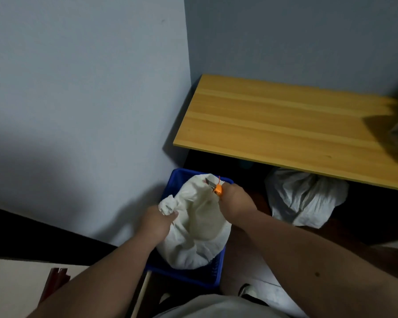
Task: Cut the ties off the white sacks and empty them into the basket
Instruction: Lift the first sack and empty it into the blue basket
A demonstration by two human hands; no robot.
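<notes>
- Over the blue basket (213, 275), in the corner beside the wall, a full white sack (198, 226) sits so that its contents can fall straight in once it is opened.
- Left hand (157, 222) has its fingers curled tightly around the bunched end of the sack (168, 206); I judge this keeps the sack steady for the cutting.
- Right hand (236, 203) grips the orange handle of a small cutter (215, 186), the short blade pointing at the far end of the sack, where a thin red tie (219, 179) stands up. The blade is near the tie; I cannot tell if it touches.
- Inside the basket I see only this sack, closed; whether anything lies under it is hidden.
- Under the wooden table (285, 125), well apart from the basket, a second white sack (306, 198) lies on the floor and seems to wait for its turn.
</notes>
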